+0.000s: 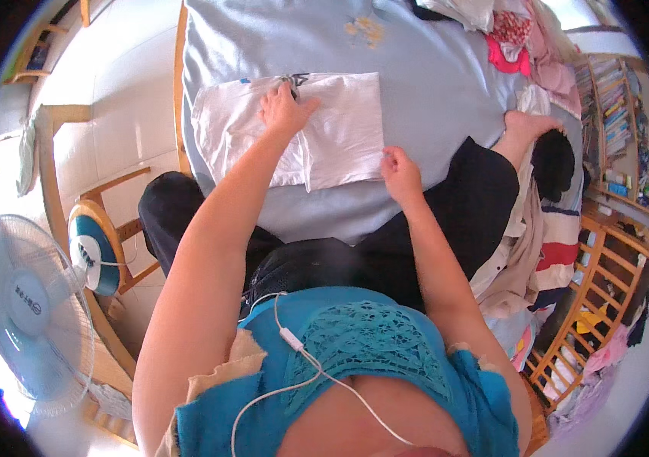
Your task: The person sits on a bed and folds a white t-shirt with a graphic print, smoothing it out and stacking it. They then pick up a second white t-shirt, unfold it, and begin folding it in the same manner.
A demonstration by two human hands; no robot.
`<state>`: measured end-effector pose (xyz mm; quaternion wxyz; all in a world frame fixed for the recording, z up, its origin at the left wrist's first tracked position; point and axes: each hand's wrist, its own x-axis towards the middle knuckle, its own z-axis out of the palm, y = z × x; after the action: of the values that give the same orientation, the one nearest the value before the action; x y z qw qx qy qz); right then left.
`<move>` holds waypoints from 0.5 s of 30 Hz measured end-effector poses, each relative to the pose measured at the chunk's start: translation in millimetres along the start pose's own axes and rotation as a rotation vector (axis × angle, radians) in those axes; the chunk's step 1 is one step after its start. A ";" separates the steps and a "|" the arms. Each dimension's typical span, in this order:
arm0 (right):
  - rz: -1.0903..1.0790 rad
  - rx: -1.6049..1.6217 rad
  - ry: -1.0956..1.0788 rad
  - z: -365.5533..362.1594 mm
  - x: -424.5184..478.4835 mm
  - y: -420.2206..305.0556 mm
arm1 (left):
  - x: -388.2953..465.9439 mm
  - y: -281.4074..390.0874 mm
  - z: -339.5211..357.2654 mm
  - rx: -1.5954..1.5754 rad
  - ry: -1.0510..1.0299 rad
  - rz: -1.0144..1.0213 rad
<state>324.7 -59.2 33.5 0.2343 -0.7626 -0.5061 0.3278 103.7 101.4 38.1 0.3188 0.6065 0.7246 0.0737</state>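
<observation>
A white garment (347, 128), folded into a rough rectangle, lies on a pale blue bedsheet (433, 85). A dark and blue print shows at its far edge. My left hand (288, 111) rests on the garment near that print, palm down with the fingers spread. By the garment's right edge, close to its near corner, is my right hand (402, 174) with curled fingers. Whether those fingers pinch the cloth is hard to make out. A loose fold of the white fabric sticks out toward me at the middle of the near side.
My black-trousered legs flank the garment. Clothes (507, 280) lie in a heap at the right, with pink garments (550, 68) farther back. An electric fan (30, 308) stands at left, near a wooden chair (104, 228). Wooden shelves (615, 131) line the right side.
</observation>
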 end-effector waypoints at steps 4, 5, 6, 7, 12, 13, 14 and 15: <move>0.138 0.239 -0.111 14.1 -19.7 6.5 | 19.4 8.5 6.1 0.239 0.006 0.056; 0.181 0.292 -0.153 14.0 -22.2 5.5 | 20.5 5.5 9.7 0.269 0.028 0.102; 0.212 0.356 -0.225 14.3 -22.7 7.0 | 16.7 5.8 10.7 0.259 0.187 0.275; 0.239 0.420 -0.299 14.9 -22.8 8.2 | 18.1 8.5 9.9 0.122 0.074 0.286; 0.463 0.782 -0.685 21.6 -29.2 -19.0 | 13.2 30.7 5.2 -0.341 -0.225 0.281; 0.539 0.846 -0.717 28.1 -32.1 -21.4 | 8.5 40.0 3.9 -0.388 -0.242 0.271; 0.614 0.909 -0.748 33.9 -34.5 -22.7 | 4.2 49.6 2.5 -0.434 -0.258 0.261; 0.689 1.050 -0.787 39.3 -37.7 -23.4 | -3.4 61.5 -1.4 -0.479 -0.277 0.250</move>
<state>270.9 -84.2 33.0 0.2533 -0.4919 -0.0615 0.8307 154.3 114.1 70.8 0.5368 0.6028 0.5562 0.1977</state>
